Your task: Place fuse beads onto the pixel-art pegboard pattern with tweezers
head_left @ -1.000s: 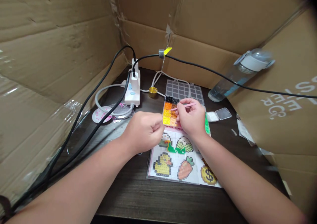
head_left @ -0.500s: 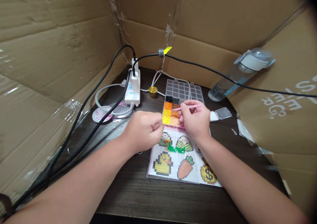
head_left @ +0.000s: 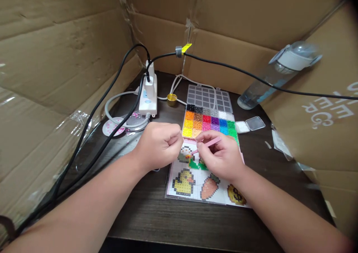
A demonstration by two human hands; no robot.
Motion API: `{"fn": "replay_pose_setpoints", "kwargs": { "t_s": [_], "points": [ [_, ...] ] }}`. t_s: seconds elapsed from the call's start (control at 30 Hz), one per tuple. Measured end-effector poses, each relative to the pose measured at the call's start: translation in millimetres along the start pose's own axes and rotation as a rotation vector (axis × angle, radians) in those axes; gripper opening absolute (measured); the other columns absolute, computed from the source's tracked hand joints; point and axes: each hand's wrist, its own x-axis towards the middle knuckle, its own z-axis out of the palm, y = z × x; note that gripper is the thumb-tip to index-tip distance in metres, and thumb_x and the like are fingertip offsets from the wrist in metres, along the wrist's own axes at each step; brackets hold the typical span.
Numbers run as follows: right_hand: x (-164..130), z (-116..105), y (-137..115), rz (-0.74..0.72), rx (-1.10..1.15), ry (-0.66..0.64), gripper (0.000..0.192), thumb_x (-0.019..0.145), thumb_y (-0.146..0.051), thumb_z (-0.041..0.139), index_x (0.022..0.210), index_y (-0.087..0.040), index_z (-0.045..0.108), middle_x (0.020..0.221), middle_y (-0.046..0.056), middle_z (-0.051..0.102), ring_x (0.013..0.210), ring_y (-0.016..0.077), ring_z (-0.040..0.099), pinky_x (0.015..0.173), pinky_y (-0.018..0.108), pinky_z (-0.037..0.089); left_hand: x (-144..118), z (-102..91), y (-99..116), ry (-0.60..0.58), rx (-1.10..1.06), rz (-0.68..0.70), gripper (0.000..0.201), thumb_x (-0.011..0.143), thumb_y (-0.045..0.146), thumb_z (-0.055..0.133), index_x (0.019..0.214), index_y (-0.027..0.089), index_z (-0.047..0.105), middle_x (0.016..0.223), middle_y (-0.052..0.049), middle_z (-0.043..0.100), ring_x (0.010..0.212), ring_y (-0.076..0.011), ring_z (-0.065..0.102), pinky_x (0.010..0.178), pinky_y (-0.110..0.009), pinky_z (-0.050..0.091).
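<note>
Pink tweezers [head_left: 213, 141] are pinched in my right hand [head_left: 222, 156], tips pointing down and left at the green beads [head_left: 196, 164] on the pegboard. Whether the tips hold a bead is too small to tell. The clear pegboard lies over a pattern sheet [head_left: 179, 191] printed with a yellow duck [head_left: 184, 182] and an orange carrot [head_left: 209, 186]. My left hand [head_left: 160, 145] is curled into a fist by the sheet's upper left side; its fingertips are hidden. Behind both hands sits the open bead box [head_left: 206, 123], its compartments filled with beads sorted by colour.
A white power strip [head_left: 148, 104] with black cables stands at the back left, near a gold tin [head_left: 171, 100] and a round dish [head_left: 113, 126] of pink bits. On the right are a small lidded case [head_left: 255, 123] and a water bottle [head_left: 275, 78]. Cardboard walls surround the table.
My right hand and the tweezers have moved from above the bead box down toward me, over the green beads. My left hand stays in its fist. The view has shifted slightly.
</note>
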Motion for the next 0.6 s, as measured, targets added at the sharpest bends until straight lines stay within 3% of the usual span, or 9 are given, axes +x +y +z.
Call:
{"fn": "replay_pose_setpoints", "kwargs": {
  "t_s": [0.6],
  "points": [
    [-0.4,4.8,6.0,-0.056,-0.050,0.060,0.008,0.077,-0.013,0.059,0.084,-0.017,0.063,0.058,-0.003,0.060,0.040,0.0063,0.049,0.038,0.020,0.038,0.2,1.4,-1.1,-0.006,-0.002,-0.001,0.039,0.065,-0.002,0.053,0.056,0.017,0.020,0.051,0.008,0.018,0.047,-0.0030,0.017,0.046,-0.021,0.016]
  ]
}}
